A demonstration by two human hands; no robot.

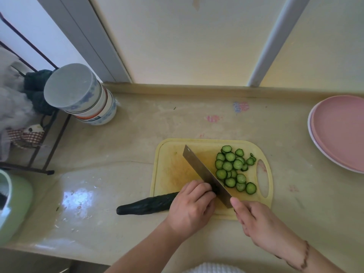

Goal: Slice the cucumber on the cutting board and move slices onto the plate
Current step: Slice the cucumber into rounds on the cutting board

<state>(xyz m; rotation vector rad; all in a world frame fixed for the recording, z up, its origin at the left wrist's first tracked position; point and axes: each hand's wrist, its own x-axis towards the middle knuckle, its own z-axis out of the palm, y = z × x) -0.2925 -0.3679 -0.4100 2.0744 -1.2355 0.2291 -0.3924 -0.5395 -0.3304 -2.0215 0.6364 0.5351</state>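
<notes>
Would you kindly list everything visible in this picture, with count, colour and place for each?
board: one, yellow, on the counter, centre.
cucumber: one, dark green, half on the board, end overhanging left.
slices: about twenty, green, board's right side.
knife: one, steel, blade across the board.
plates: two stacked, pink on white, far right.
bowls: stack, white and blue, upside down, back left.
rack: one, black, far left.
container: one, pale green, left edge.
left hand: holds the cucumber.
right hand: grips the knife.
</notes>
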